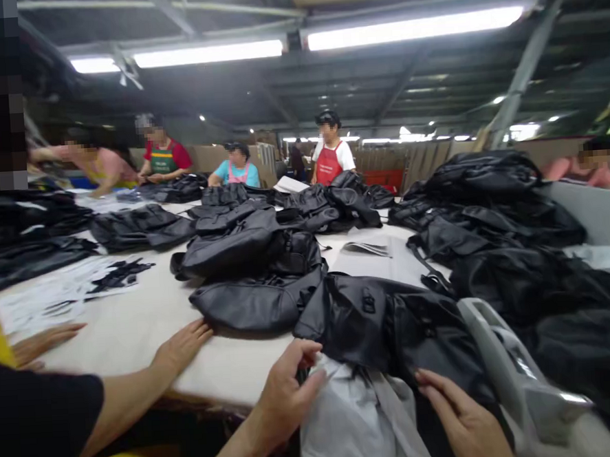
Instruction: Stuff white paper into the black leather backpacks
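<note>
A black leather-like bag [393, 319] lies at the near edge of the pale table [135, 321], right in front of me. My left hand [287, 395] is closed on the bag's left edge, thumb above and fingers below. Light grey fabric [358, 418] hangs down from under the bag between my hands. My right hand [461, 419] rests flat on the bag's lower right part with its fingers stretched out, holding nothing.
A co-worker's black-sleeved arm and hand [180, 346] lie on the table at my left, with another hand [40, 341] further left. Several piles of black bags [255, 266] cover the table. A grey plastic object [515, 374] sits at my right. Several people in aprons [332, 158] work at the far end.
</note>
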A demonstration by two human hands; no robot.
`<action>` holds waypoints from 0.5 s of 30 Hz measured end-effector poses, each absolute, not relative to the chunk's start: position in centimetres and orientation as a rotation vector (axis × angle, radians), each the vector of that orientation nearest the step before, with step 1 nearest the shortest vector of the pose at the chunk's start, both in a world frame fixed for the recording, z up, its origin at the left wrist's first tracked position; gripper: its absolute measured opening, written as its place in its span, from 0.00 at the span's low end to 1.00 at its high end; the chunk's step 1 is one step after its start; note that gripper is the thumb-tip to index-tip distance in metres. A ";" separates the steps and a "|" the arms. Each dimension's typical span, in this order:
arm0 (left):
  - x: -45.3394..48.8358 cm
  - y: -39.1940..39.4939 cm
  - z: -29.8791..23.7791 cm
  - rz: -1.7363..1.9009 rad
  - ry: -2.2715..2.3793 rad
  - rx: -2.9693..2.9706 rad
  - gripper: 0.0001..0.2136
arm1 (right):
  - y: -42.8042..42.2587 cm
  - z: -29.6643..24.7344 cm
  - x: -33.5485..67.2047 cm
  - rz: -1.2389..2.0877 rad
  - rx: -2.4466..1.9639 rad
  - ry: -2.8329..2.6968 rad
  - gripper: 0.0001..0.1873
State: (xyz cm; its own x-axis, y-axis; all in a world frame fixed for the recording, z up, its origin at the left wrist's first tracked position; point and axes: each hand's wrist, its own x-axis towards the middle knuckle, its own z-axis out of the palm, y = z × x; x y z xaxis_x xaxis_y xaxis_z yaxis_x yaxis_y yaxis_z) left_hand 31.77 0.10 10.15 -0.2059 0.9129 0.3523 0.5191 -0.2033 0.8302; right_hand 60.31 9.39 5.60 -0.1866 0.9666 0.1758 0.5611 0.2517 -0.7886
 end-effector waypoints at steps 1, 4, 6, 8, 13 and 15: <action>32.2 -0.3 11.6 1.285 1.619 1.796 0.14 | 9.5 5.5 60.3 0.777 -1.387 -1.847 0.28; 34.6 -1.2 14.8 0.917 1.516 2.075 0.24 | 9.6 5.6 59.7 0.777 -1.338 -1.885 0.26; 36.6 -1.0 15.5 0.728 1.518 2.201 0.27 | 9.5 5.7 59.1 0.778 -1.288 -1.925 0.25; 38.4 -0.1 14.9 0.611 1.564 2.345 0.27 | 9.4 5.8 58.4 0.808 -1.231 -1.974 0.24; 41.1 2.7 11.1 0.434 1.609 2.583 0.09 | 9.4 6.0 57.6 0.809 -1.144 -2.040 0.24; 39.9 2.9 10.6 0.639 1.652 2.416 0.04 | 9.7 6.1 57.8 0.787 -1.165 -1.992 0.25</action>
State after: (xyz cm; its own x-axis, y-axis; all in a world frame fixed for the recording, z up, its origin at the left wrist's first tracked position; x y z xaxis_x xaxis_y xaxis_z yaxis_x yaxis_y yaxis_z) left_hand 39.86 2.89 10.55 0.3045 0.9157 0.2621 0.8536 -0.3844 0.3515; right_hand 57.82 9.73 6.14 -0.3603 0.8968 0.2567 0.4794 0.4141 -0.7738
